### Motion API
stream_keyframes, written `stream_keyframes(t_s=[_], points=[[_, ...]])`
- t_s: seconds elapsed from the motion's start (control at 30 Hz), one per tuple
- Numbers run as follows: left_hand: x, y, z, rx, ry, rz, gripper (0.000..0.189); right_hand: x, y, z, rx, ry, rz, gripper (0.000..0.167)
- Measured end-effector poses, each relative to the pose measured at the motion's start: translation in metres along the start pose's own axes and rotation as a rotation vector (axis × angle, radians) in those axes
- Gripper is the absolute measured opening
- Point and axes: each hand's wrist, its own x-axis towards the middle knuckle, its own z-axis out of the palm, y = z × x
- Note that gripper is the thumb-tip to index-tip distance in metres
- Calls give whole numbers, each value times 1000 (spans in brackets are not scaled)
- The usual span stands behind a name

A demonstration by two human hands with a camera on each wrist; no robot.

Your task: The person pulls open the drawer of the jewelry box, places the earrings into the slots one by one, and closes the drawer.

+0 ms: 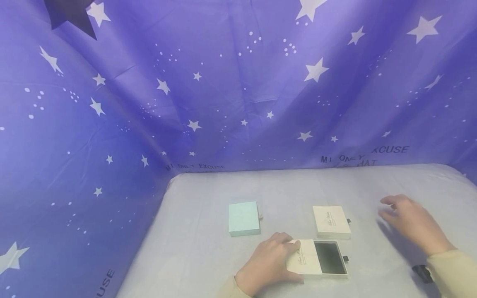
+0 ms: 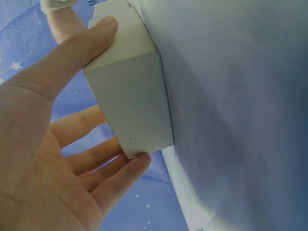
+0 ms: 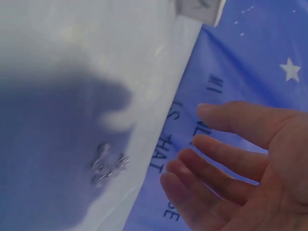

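My left hand point(image 1: 268, 260) grips the left end of a cream drawer box point(image 1: 303, 258) with dark script on its lid. In the left wrist view, the thumb lies on one face of this box point(image 2: 127, 103) and fingertips touch the opposite side. Its tray is slid partway out to the right, showing a dark lining point(image 1: 330, 257) and a small black pull tab. Apart from the boxes, my right hand point(image 1: 413, 221) hovers over the table at the right, fingers loosely bent and holding nothing. Below it, the right wrist view shows a small shiny silvery piece point(image 3: 107, 166), blurred, in the shadow.
A second cream box point(image 1: 331, 222) with a black tab sits behind the gripped one. To the left stands a pale mint box point(image 1: 244, 219) with a light tab. A pale cloth covers the table point(image 1: 193, 265). Purple star-printed curtains point(image 1: 238, 91) enclose the back and left.
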Motion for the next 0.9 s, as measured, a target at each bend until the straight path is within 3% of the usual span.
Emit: stream_keyframes(t_s=[0.43, 0.53, 0.7, 0.83, 0.9], points=[[-2, 0, 1, 0, 18, -11, 76, 13, 23, 5, -110, -21, -23, 46], [-2, -1, 2, -2, 18, -14, 76, 15, 24, 6, -123, -41, -10, 42], [-1, -1, 2, -5, 14, -13, 77, 15, 28, 7, -119, -48, -27, 5], [-1, 0, 2, -7, 10, -8, 77, 15, 31, 9, -115, -7, -30, 3], [-1, 0, 3, -8, 5, -6, 77, 14, 33, 9, -111, 2, -18, 13]])
